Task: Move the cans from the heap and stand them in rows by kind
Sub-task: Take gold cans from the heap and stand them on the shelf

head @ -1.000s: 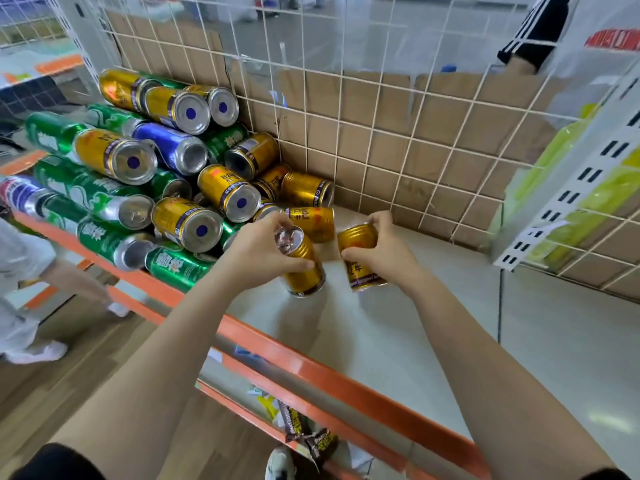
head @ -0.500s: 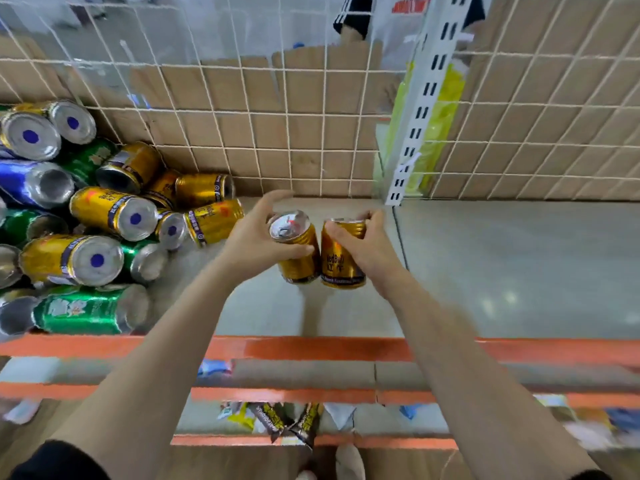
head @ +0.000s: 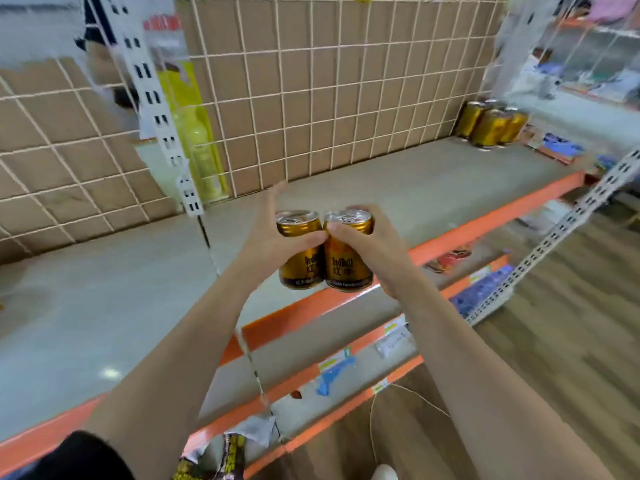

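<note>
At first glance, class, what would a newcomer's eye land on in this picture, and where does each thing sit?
Dead centre, above the grey shelf, the left hand grips the left gold can and the right hand grips the right gold can, both upright, side by side. Far back on the right, a cluster of standing gold cans sits near the shelf's end.

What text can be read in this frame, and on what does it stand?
"RedBull", "红牛": right can.
"RedBull", partly turned away: left can.
Too blurred to read: small print at both cans' bases, red sign, shelf tags, wrapper.
</note>
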Motion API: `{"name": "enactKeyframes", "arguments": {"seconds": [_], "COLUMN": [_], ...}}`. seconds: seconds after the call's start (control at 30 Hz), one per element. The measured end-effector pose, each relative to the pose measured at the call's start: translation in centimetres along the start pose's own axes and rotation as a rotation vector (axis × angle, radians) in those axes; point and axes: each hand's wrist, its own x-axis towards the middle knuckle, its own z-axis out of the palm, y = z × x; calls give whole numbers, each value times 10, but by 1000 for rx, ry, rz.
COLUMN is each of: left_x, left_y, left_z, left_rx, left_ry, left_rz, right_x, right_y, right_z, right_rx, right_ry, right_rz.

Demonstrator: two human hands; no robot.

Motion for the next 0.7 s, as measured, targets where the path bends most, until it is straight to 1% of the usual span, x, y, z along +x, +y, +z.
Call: {"name": "enactKeyframes", "arguments": {"seconds": [0.07, 0.17, 0.37, 0.5, 0.7], "left_x": [15, 36, 70, 100, 160], "left_y": [14, 32, 60, 79, 97], "left_z": [45, 109, 210, 261, 325], "left_rx": [34, 8, 61, 66, 124], "left_ry": [36, -19, -90, -107, -177], "left_rz": [11, -21, 39, 93, 119], "right_x": [4, 11, 25, 43, 92], "right_y": [5, 14, 25, 39, 59], "right_z": [-44, -111, -222, -278, -350], "right_rx": [-18, -80, -179, -208, -250], "right_ry": [34, 95, 269, 304, 276], "right_rz": [-15, -53, -108, -103, -96]}}
